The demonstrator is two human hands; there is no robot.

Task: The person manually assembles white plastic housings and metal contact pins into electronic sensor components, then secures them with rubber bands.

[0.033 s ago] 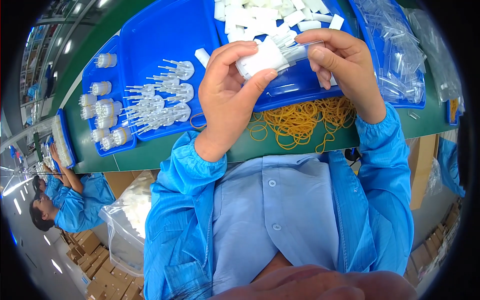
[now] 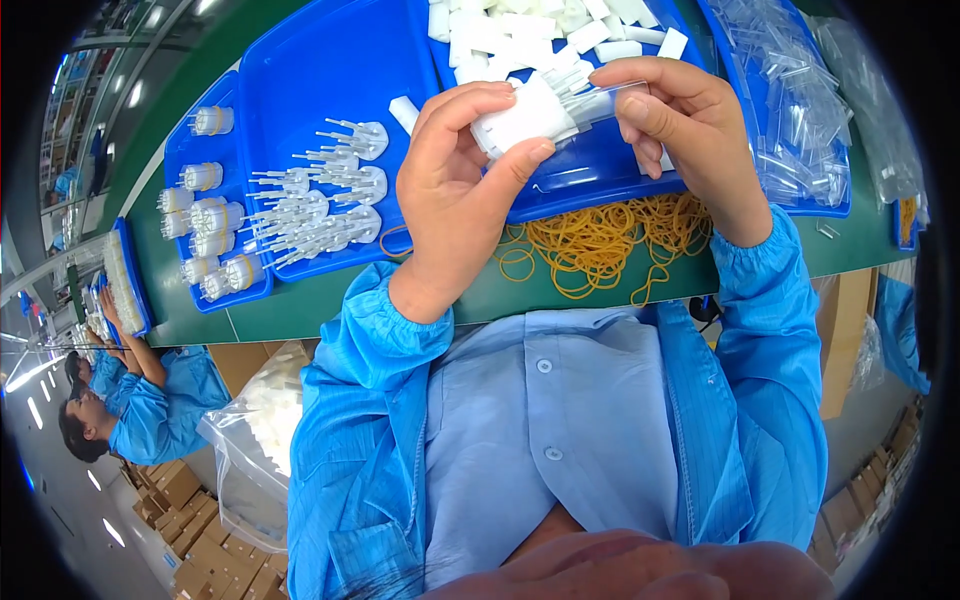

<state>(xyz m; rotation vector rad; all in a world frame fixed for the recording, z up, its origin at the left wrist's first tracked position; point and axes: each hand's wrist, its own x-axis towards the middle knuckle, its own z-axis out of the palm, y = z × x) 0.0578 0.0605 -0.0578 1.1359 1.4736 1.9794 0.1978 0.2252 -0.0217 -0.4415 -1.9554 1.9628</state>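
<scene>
My left hand [image 2: 455,190] grips a white plastic comb-like part [image 2: 520,115] with thin prongs, thumb under it and fingers over the top. My right hand [image 2: 690,140] holds a clear plastic sleeve [image 2: 610,100] pulled over the prongs of that part. Both hands hover above the front edge of a blue tray [image 2: 600,175] holding a heap of white plastic blocks [image 2: 530,30]. A pile of yellow rubber bands [image 2: 600,240] lies on the green table just below my hands.
A blue tray [image 2: 300,70] to the left holds several white pronged parts [image 2: 320,205]. A smaller blue tray [image 2: 185,220] carries banded white bundles [image 2: 210,215]. Clear sleeves [image 2: 790,110] fill a tray on the right. A bag of white parts [image 2: 265,420] stands below the table. Co-workers in blue [image 2: 130,390] sit at far left.
</scene>
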